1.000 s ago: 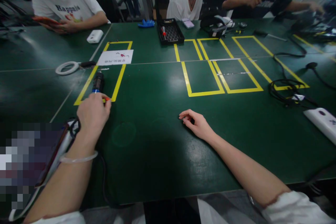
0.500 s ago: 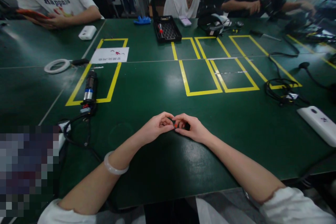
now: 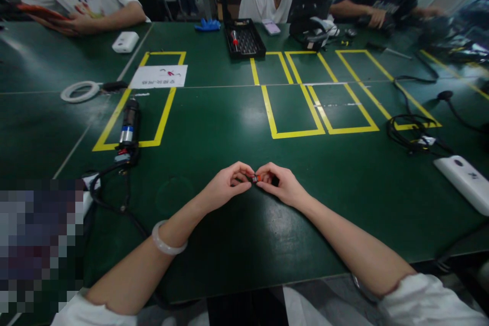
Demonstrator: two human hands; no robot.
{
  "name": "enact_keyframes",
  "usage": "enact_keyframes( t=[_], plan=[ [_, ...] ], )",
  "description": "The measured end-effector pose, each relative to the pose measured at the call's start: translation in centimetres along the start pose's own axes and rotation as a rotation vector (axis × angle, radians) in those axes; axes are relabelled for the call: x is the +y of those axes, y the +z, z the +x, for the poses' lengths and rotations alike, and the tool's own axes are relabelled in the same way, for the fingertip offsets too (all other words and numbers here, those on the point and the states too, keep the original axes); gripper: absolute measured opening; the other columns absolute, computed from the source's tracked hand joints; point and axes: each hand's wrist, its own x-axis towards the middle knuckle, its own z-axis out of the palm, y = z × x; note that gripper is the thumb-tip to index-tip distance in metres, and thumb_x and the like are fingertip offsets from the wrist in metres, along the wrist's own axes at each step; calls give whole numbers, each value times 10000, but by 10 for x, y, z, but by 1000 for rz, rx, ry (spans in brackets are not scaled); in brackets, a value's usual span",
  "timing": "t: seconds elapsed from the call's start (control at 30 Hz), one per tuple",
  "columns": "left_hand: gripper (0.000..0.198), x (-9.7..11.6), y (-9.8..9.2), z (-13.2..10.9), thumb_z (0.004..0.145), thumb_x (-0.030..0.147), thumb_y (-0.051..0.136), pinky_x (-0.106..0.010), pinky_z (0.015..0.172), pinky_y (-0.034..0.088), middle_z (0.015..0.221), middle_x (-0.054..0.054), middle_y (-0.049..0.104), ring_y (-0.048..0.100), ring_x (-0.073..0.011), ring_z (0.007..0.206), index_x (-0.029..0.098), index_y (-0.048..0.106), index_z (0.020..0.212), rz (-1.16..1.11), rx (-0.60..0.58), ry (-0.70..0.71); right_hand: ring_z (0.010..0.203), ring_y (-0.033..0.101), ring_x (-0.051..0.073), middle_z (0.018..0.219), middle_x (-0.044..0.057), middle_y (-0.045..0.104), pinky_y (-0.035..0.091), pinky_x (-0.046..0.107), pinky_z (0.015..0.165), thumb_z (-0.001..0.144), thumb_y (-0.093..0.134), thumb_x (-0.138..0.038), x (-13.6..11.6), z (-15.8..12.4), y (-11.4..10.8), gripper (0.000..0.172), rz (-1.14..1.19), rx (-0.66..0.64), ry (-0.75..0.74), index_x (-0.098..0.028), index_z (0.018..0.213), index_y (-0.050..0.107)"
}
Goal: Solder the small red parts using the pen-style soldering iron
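A tiny orange and dark part is pinched between my two hands, over the near middle of the green table. My left hand, with a pale bangle on its wrist, holds the part's left end in its fingertips. From the other side, my right hand grips the orange end with thumb and fingers. The part is too small to make out its shape.
A black and silver cylindrical tool with a cable lies left. Yellow tape frames, a paper sign, a black tray, coiled cable and a white device are around. Three people sit across the table.
My fingertips have parted slightly, and more of the small orange and dark part shows between them. The view has shifted a little.
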Motion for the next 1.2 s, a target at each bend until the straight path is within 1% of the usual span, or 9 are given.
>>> enact_keyframes(
  t=[0.17,0.33,0.5,0.6,0.67,0.8,0.87,0.97,1.2],
  plan=[
    [296,0,2,-2,818,325,664,-268,752,486,995,-54,640,615,-145,866,160,577,1047,109,51,15,674,556,113,833,4,615,460,245,640,865,624,-185,0,0,0,150,-14,7,-22,-198,1014,608],
    [270,-2,4,-2,856,387,616,-270,756,491,946,-40,655,617,-144,846,167,605,1013,145,96,44,692,557,115,860,10,603,463,249,646,870,593,-151,-5,0,0,147,-42,19,-58,-202,1007,602],
    [220,2,5,-4,864,347,603,-285,779,503,942,-38,659,621,-146,836,170,614,996,261,155,143,727,600,124,888,11,648,500,267,701,835,671,-217,-7,2,0,240,44,29,25,-202,1054,574],
    [162,4,6,-4,874,308,591,-293,802,500,942,-37,640,612,-147,858,177,629,962,355,168,224,747,612,132,845,9,652,502,277,725,863,647,-258,-8,2,0,136,43,42,28,-196,976,605],
    [132,4,6,-4,872,280,595,-294,815,496,948,-36,628,606,-147,882,180,632,949,388,160,256,735,608,132,825,4,644,497,277,720,863,644,-246,-8,2,-1,108,14,42,10,-197,956,614],
    [210,1,7,-3,830,295,663,-287,803,510,957,-32,633,616,-145,881,176,601,992,326,154,221,756,609,135,884,11,646,490,281,737,860,634,-189,-7,1,0,123,-30,40,-58,-205,980,610],
    [197,1,7,-3,842,306,650,-288,808,510,942,-29,635,617,-140,868,173,599,979,308,157,218,778,613,139,917,17,646,489,286,754,859,628,-168,-6,1,0,159,-54,41,-80,-208,1011,602],
    [153,1,6,-3,864,297,619,-293,833,498,935,-29,622,606,-139,875,170,609,950,337,168,253,805,620,148,946,24,647,495,293,769,844,649,-166,-4,0,1,224,-76,56,-78,-209,1055,589],
    [154,2,6,-4,868,305,606,-295,837,491,931,-35,595,586,-144,878,166,599,933,352,166,271,821,617,167,909,32,649,494,313,774,846,655,-188,-8,1,-1,150,-113,53,-87,-205,989,616]
  ],
)
